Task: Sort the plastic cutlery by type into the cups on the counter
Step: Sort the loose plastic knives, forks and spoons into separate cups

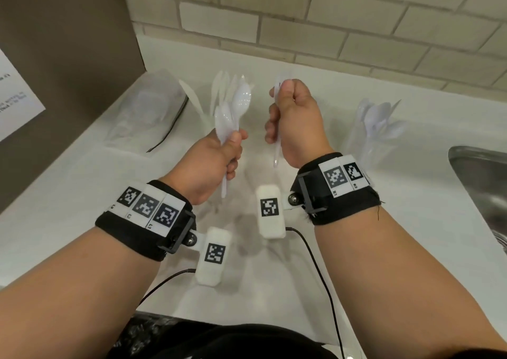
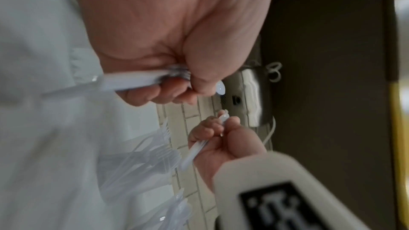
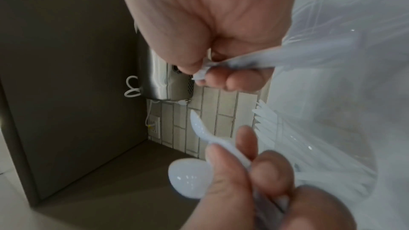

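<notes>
My left hand point(image 1: 227, 153) grips a bunch of white plastic spoons point(image 1: 236, 106) by their handles, bowls up, over the white counter point(image 1: 397, 221). In the right wrist view two spoon bowls point(image 3: 190, 177) stick out of that fist. My right hand point(image 1: 290, 111) is curled round a single white cutlery piece point(image 1: 277, 150), held upright just right of the bunch; its type is unclear. A clear cup of spoons point(image 1: 380, 122) stands at the right. Behind my left hand a clear cup of forks point(image 2: 155, 155) stands by the wall, its tines point(image 3: 264, 116) showing.
A clear plastic bag point(image 1: 148, 109) lies at the left by a brown cabinet side point(image 1: 68, 70). A steel sink point(image 1: 482, 183) opens at the right edge. Tiled wall point(image 1: 301, 15) runs behind the counter. Cables trail from the wrist cameras near the front edge.
</notes>
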Demonstrator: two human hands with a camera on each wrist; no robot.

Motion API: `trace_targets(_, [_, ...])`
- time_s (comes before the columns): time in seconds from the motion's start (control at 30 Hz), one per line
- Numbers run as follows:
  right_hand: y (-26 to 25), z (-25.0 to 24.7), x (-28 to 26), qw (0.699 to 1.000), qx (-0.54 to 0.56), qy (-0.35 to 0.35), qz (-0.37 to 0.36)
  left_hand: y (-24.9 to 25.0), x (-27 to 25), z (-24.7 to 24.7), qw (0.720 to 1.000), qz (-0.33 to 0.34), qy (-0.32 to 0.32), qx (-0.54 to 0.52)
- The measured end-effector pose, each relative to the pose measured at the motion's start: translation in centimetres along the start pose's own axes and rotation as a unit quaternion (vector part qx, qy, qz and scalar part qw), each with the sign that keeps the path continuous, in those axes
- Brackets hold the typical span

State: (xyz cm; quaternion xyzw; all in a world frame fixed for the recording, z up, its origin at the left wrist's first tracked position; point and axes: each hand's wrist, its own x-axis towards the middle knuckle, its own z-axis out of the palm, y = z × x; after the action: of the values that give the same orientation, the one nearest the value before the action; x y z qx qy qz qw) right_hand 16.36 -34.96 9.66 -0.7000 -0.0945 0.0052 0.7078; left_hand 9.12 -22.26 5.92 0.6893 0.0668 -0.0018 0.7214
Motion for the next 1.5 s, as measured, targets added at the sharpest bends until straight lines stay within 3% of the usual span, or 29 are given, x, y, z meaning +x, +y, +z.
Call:
trace_targets(0.07, [-0.1, -0.7, 0.7, 0.998, 0.012, 0.054, -0.022, 0.1, -0.2, 0.1, 0.993, 0.028, -0.01, 0.117])
trace_targets(0.13, [-0.6, -2.1, 1.9, 0.992, 0.039, 0.101, -0.062, 0.2, -0.2, 0.2, 0.985, 0.029, -0.025, 0.169])
trace_targets(0.3, [-0.9, -5.1, 5.5, 0.977, 0.037, 0.149, -0.148, 0.2, 0.1, 0.7, 0.989, 0.002, -0.022, 0.149])
trace_targets(0.5, [2.3, -5.8, 6.1, 0.98, -0.117, 0.144, -0.073, 0.4, 0.6, 1.8, 0.974, 0.018, 0.014, 0.227])
trace_targets(0.63, [3.2, -6.5, 6.0, 0.963, -0.238, 0.128, -0.025, 0.0, 1.1, 2.5, 0.966, 0.03, 0.014, 0.255])
trace_targets(0.77, [2.2, -6.2, 4.9, 0.953, -0.248, 0.154, -0.083, -0.4, 1.5, 2.9, 0.957, 0.029, 0.017, 0.288])
trace_targets(0.8, [1.8, -5.9, 4.1, 0.96, -0.217, 0.138, -0.11, -0.5, 1.6, 2.9, 0.953, 0.032, 0.015, 0.302])
trace_targets(0.87, [1.0, -4.9, 2.1, 0.98, -0.147, 0.023, -0.134, -0.6, 1.7, 3.1, 0.949, 0.037, 0.009, 0.312])
trace_targets(0.93, [0.8, -4.1, 0.6, 0.972, -0.157, -0.114, -0.13, -0.3, 1.8, 3.5, 0.948, 0.046, -0.001, 0.314])
trace_targets(1.0, [1.3, -3.7, -0.2, 0.953, -0.218, -0.173, -0.122, 0.0, 1.8, 3.9, 0.944, 0.058, -0.019, 0.325])
trace_targets(1.13, [2.5, -3.8, -1.0, 0.944, -0.276, -0.137, -0.118, 0.0, 1.5, 4.3, 0.943, 0.04, -0.035, 0.327])
trace_targets(1.27, [3.2, -4.3, -1.3, 0.949, -0.254, -0.138, -0.126, -0.7, 1.3, 4.4, 0.952, 0.057, -0.042, 0.299])
trace_targets(1.37, [3.0, -4.8, -0.2, 0.943, -0.285, -0.085, -0.147, -0.7, 1.4, 4.2, 0.958, 0.062, -0.057, 0.276])
trace_targets(1.5, [1.2, -6.8, 3.6, 0.878, -0.43, 0.035, -0.207, -0.2, 1.6, 4.0, 0.966, 0.063, -0.012, 0.251])
